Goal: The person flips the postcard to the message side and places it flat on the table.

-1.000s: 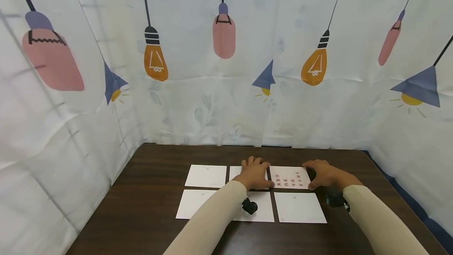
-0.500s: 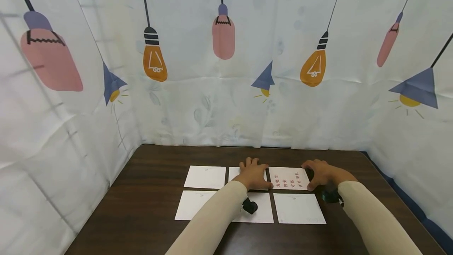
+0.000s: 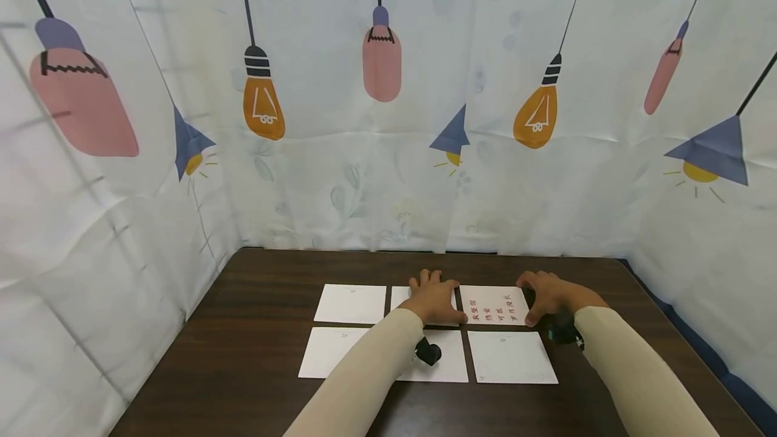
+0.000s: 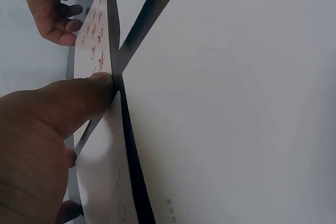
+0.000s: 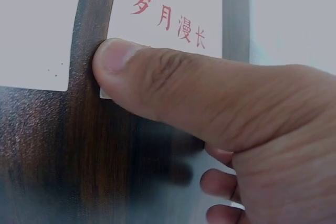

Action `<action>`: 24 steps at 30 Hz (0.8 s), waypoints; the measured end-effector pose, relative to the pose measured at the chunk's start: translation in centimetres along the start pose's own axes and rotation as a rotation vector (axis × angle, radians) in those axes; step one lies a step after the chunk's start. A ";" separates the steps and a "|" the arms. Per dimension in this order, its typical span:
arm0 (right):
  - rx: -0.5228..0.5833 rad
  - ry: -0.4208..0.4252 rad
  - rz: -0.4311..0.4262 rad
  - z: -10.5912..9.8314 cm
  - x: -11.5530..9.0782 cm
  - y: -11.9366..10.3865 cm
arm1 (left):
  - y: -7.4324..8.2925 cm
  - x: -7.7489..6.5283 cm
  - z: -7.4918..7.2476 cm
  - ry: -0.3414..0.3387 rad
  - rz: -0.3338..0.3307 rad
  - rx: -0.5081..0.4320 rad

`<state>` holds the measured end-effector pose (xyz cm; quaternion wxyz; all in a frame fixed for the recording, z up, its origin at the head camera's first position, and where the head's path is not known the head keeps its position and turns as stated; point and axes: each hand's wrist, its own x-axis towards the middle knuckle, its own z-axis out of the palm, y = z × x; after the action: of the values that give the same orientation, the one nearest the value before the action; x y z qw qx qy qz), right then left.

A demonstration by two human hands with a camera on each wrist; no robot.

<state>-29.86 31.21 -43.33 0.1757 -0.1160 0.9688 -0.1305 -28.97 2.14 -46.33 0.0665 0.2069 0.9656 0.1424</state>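
A white card with red Chinese characters (image 3: 494, 305) lies flat at the right end of the back row. My left hand (image 3: 432, 302) spreads over the middle back card (image 3: 401, 294); in the left wrist view its thumb (image 4: 89, 95) reaches the lettered card's near left corner. Around that card's right edge, my right hand (image 3: 555, 295) spans from the far corner to the near one. Its thumb (image 5: 136, 72) lies on the near right corner in the right wrist view, and the other fingers bend below the thumb there.
More white cards lie in two rows: a back left card (image 3: 351, 303), a front left card (image 3: 328, 349), a front middle card (image 3: 449, 356) and a front right card (image 3: 512, 357). They rest on a dark wooden table (image 3: 243, 356). A lamp-patterned curtain (image 3: 340, 174) hangs behind the table.
The right hand and forearm have shifted slightly left. The left hand stays almost in place, and the cards keep their layout; the head view drifts a little.
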 end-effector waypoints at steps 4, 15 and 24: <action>0.020 0.043 -0.025 0.5 0.0 0.4 | -0.1 0.1 0.2 0.006 -0.003 -0.006; 0.132 0.091 -0.069 1.3 -0.3 1.5 | 0.1 0.5 0.6 0.094 0.030 -0.047; 0.238 0.167 -0.113 2.0 -1.1 1.9 | 0.8 -0.3 0.9 0.234 0.080 -0.176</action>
<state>-28.48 32.82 -45.34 0.0994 -0.1376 0.9496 -0.2636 -28.23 2.93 -46.94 -0.0344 0.2208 0.9416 0.2520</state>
